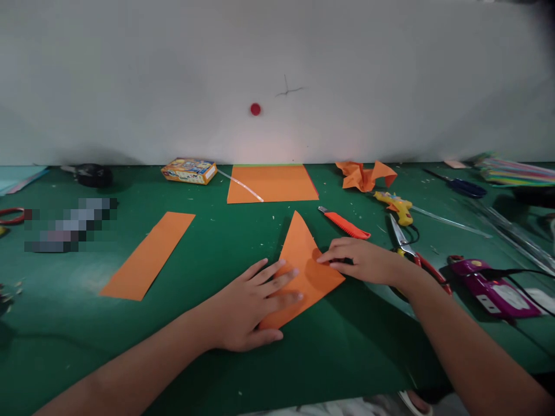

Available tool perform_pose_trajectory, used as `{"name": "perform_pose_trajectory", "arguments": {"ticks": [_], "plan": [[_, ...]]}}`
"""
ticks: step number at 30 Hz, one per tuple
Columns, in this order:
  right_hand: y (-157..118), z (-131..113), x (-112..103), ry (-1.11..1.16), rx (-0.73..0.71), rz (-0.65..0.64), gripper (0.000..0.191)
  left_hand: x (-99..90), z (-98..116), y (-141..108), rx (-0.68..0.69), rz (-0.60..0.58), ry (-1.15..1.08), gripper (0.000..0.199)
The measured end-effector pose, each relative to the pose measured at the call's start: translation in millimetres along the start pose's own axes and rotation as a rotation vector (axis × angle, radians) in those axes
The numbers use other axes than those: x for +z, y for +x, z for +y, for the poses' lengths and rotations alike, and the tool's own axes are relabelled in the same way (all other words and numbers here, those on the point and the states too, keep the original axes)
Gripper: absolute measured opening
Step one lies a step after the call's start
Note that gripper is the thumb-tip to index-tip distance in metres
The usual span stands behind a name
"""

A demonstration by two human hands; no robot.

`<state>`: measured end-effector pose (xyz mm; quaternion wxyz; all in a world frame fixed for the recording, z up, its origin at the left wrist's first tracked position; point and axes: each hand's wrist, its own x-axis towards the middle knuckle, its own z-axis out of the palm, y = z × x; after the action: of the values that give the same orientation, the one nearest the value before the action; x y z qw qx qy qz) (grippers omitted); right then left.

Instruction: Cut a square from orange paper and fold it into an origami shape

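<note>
A folded sheet of orange paper (310, 277) lies on the green table between my hands, its pointed tip facing away from me. My left hand (255, 303) rests flat on its left part, fingers spread. On the paper's right side, the fingertips of my right hand (353, 259) touch the surface near the edge; the fingers are bent, and I cannot make out whether they pinch a layer. Just beyond my right hand lies an orange utility knife (344, 224). To the left is a separate strip of orange paper (150, 254).
A stack of orange sheets (277, 184) and a small box (189, 171) lie by the wall. At right are crumpled orange paper (366, 175), a yellow glue gun (396, 207), scissors (418, 254) and a purple power strip (494, 286) with cables.
</note>
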<state>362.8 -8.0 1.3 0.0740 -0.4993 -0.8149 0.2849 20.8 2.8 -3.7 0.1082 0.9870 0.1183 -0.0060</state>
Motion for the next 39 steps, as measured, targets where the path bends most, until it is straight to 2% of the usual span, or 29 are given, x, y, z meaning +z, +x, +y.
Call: {"name": "perform_pose_trajectory", "arguments": {"ticks": [8, 18, 20, 24, 26, 30, 32, 36, 39], "plan": [[1, 3, 2, 0.029, 0.025, -0.017, 0.034, -3.2, 1, 1, -0.005, -0.005, -0.022, 0.065], [2, 0, 2, 0.051, 0.05, -0.016, 0.034, -1.1, 1, -1, -0.007, 0.106, -0.095, 0.055], [2, 0, 2, 0.052, 0.053, -0.017, 0.034, 0.7, 0, -2, -0.017, 0.115, -0.114, 0.058], [3, 2, 2, 0.047, 0.03, -0.024, 0.034, 4.5, 0, -3, -0.083, 0.167, -0.091, 0.076], [3, 3, 2, 0.038, 0.027, -0.024, 0.034, 3.2, 1, -4, -0.071, 0.146, -0.095, 0.074], [3, 2, 1, 0.032, 0.014, -0.021, 0.034, -6.3, 3, -6, 0.047, 0.062, -0.214, 0.043], [3, 2, 1, 0.037, 0.014, -0.023, 0.034, -10.4, 4, -6, 0.054, 0.045, -0.248, 0.046], [3, 2, 1, 0.059, 0.015, -0.022, 0.034, -11.3, 3, -4, 0.009, 0.04, -0.221, 0.068], [2, 2, 2, 0.065, 0.013, -0.018, 0.034, -8.6, -1, -4, 0.011, 0.086, -0.177, 0.059]]}}
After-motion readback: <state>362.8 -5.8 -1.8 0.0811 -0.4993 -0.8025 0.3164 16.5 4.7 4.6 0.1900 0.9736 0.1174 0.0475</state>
